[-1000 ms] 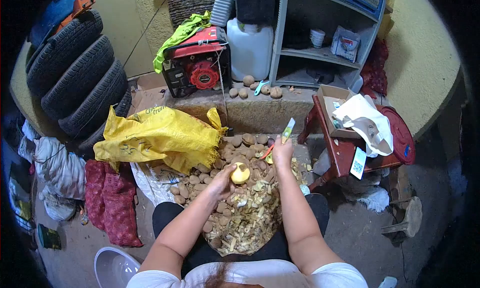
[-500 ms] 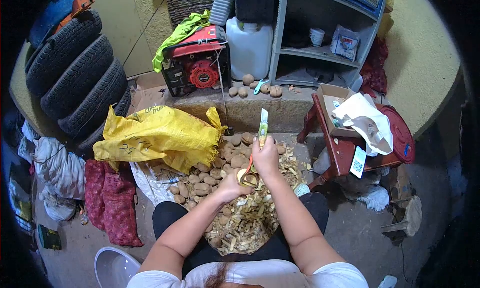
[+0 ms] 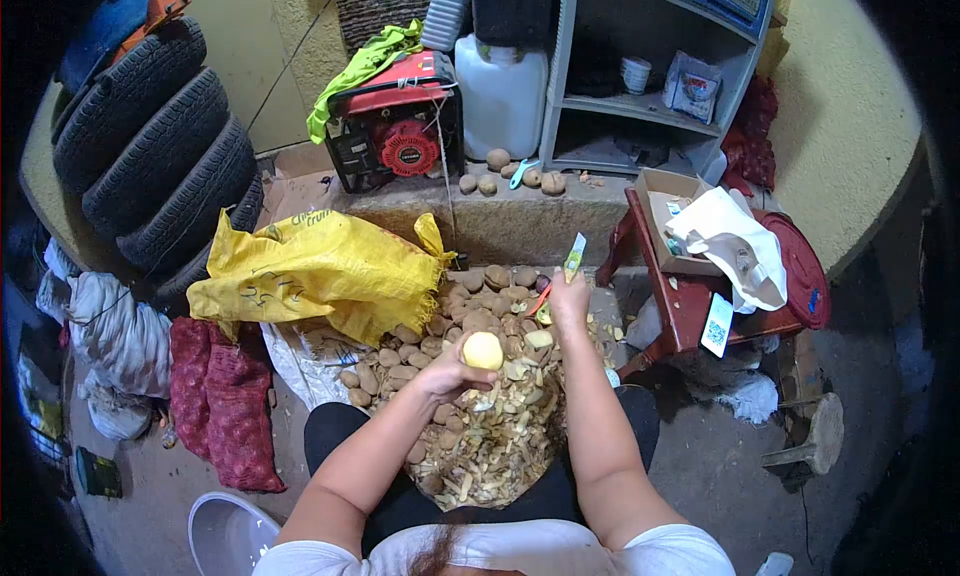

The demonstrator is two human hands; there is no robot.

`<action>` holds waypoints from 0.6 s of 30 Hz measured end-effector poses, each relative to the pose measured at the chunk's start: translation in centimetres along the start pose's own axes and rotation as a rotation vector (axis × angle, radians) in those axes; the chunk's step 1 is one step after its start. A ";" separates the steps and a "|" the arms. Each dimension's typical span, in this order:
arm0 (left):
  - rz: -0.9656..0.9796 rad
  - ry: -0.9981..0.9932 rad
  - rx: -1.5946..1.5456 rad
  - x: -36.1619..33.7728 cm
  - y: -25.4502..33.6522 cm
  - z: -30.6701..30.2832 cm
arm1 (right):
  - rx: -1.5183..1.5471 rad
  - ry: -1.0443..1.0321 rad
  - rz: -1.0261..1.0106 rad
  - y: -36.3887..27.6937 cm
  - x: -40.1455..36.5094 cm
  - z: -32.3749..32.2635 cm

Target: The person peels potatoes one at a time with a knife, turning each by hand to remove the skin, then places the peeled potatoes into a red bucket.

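Observation:
In my left hand point(image 3: 450, 376) is a peeled, pale yellow potato point(image 3: 483, 351), held up over the heap. My right hand point(image 3: 571, 298), apart from it to the right, grips a peeler point(image 3: 574, 254); its light handle sticks out above the fist and its red-and-green head points down to the left. Below both hands lies a large pile of potato peelings point(image 3: 500, 436) between my knees. Unpeeled brown potatoes point(image 3: 405, 373) spread to the left of and beyond the peelings. A pale peeled piece point(image 3: 539, 339) rests on the heap near my right hand.
A yellow sack point(image 3: 320, 276) lies beyond the potatoes, with red net bags of onions point(image 3: 225, 406) at left. A red-brown stool point(image 3: 690, 296) carrying a box stands at right. On the ledge are a generator point(image 3: 395, 126) and a turquoise-handled tool point(image 3: 522, 173). A basin point(image 3: 232, 536) sits lower left.
My hands have moved apart. The right one swung right with the peeler, away from the potato; the potato in my left hand now shows a bare, pale surface.

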State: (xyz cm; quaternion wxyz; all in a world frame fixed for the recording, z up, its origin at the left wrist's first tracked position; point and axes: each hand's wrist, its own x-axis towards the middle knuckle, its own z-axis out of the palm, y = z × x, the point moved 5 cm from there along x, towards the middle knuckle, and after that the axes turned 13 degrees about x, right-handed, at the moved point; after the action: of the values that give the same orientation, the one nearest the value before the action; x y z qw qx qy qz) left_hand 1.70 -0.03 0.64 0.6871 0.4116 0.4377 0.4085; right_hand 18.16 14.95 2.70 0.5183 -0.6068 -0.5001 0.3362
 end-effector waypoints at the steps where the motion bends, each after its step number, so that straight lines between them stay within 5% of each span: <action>1: 0.000 0.000 0.001 0.0 0.1 0.0 | 0.032 -0.015 0.025 0.1 0.1 0.1; 7: 0.044 0.123 -0.184 -0.5 1.1 -0.1 | 0.106 -0.001 0.029 -0.7 -0.1 -0.1; 9: 0.000 -0.062 -0.536 -0.2 1.0 0.3 | 0.173 -0.021 0.017 -2.3 -1.1 -0.2; 18: -0.156 0.127 -0.425 1.5 -1.9 0.4 | 0.231 -0.056 -0.272 -7.2 -5.8 0.7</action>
State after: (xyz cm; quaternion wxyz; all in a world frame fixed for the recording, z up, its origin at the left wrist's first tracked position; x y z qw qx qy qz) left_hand 2.93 0.63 -1.41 0.7587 0.1963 0.4148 0.4624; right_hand 14.07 9.32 8.83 0.6110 -0.4606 -0.5498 0.3348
